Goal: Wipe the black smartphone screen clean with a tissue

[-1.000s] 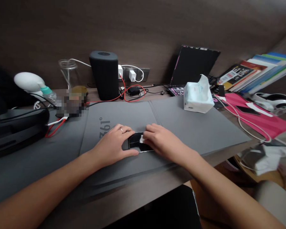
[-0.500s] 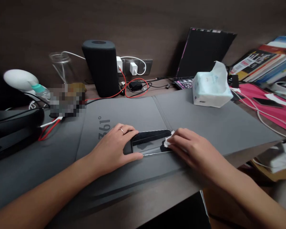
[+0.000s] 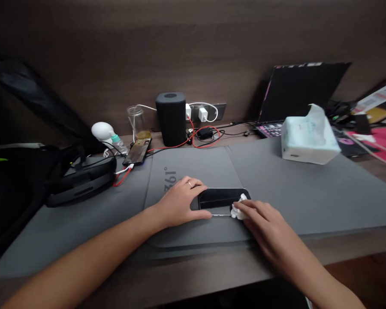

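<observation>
A smartphone (image 3: 221,196) lies flat on the grey mat (image 3: 292,193), its dark glossy screen facing up. My left hand (image 3: 182,202) grips its left end, thumb along the near long edge and fingers at the far edge; a ring shows on one finger. Between the fingertips of my right hand (image 3: 263,218) is a crumpled white tissue (image 3: 237,209), pressed at the near right corner of the phone. That corner is hidden behind the tissue and fingers.
Behind stand a black speaker (image 3: 171,122), a glass jar (image 3: 137,120), plugged-in chargers (image 3: 203,114) and red and black cables. A tissue pack (image 3: 309,139) sits at right before an open laptop (image 3: 304,92). Another phone (image 3: 137,151) and a black headset (image 3: 86,182) lie left.
The view has shifted, showing more of the desk's left side. My right hand has moved the tissue toward the phone's near edge. My left hand keeps its hold on the phone.
</observation>
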A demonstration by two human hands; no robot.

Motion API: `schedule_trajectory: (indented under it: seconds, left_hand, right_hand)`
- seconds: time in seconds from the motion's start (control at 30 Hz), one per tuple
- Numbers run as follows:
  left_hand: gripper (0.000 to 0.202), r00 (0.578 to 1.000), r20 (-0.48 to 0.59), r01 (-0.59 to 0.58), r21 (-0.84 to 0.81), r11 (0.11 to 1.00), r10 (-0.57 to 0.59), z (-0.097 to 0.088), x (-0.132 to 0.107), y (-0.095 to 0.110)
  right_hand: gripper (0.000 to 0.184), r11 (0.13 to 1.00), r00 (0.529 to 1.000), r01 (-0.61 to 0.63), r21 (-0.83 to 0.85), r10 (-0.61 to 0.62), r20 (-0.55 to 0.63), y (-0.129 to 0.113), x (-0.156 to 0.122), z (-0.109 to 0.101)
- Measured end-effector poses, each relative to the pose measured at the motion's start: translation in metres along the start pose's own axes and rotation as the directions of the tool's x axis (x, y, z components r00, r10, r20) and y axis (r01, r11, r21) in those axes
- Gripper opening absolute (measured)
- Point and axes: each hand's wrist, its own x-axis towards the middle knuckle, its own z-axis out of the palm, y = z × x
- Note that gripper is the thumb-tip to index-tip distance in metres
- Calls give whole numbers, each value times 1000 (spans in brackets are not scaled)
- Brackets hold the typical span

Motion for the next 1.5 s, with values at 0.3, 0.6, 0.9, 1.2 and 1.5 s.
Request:
schedule_trajectory:
  seconds: [0.3,0.6,0.9,1.2,1.5]
  left_hand:
    - [50,999,-16,-32,17,999,32,6,-2,0]
    - [49,999,39,-24,136,990,19,9,-3,3]
    - [48,999,47,-17,144,989,11,10,-4,3]
    - [50,999,42,2,134,991,-7,11,-4,2]
    - [46,999,38,-7,152,988,1,11,-5,4]
  right_hand:
    - [31,991,998,14,130,-23,66,-34,33,6]
    - [21,989,980,-142,50,133,148,-10,2,-22]
    - [33,996,992,25,91,-36,117,-35,23,8]
    - [28,991,993,-114,-72,117,31,-15,-1,-5]
    - [22,995,997,-79,66,78,14,-41,26,24]
